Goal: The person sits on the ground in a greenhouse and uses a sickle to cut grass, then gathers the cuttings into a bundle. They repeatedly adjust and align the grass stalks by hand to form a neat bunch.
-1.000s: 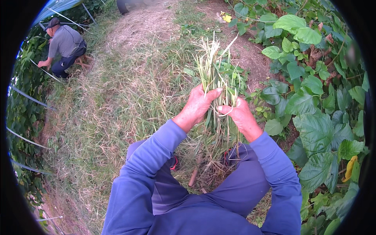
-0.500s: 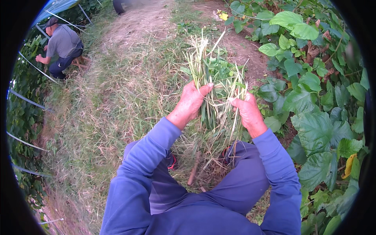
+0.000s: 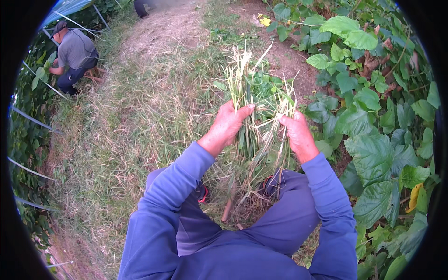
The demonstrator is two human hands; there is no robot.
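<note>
My left hand [image 3: 226, 123] is closed round a bundle of long grass [image 3: 241, 77], its pale cut ends pointing up and away from me. Beside it, my right hand [image 3: 299, 135] grips a second, looser bunch of grass [image 3: 285, 100] between thumb and fingers. The two bunches lean together, and loose blades hang down between the hands toward my knees. Below them, a wooden handle [image 3: 227, 210] lies on the ground between my feet; its far end is hidden by grass. Green leafy stems [image 3: 266, 86] show behind the bunches.
Broad-leaved plants [image 3: 373, 158] crowd close on my right. At far left, a person [image 3: 77, 56] in a grey shirt bends toward more foliage beside curved metal hoops [image 3: 35, 169]. Dry and green grass [image 3: 116, 140] covers the ground, with a bare dirt strip [image 3: 163, 28] farther off.
Both hands still hold their grass and have shifted only slightly; the right bunch has tilted a little. The other person's hand is now among leaves.
</note>
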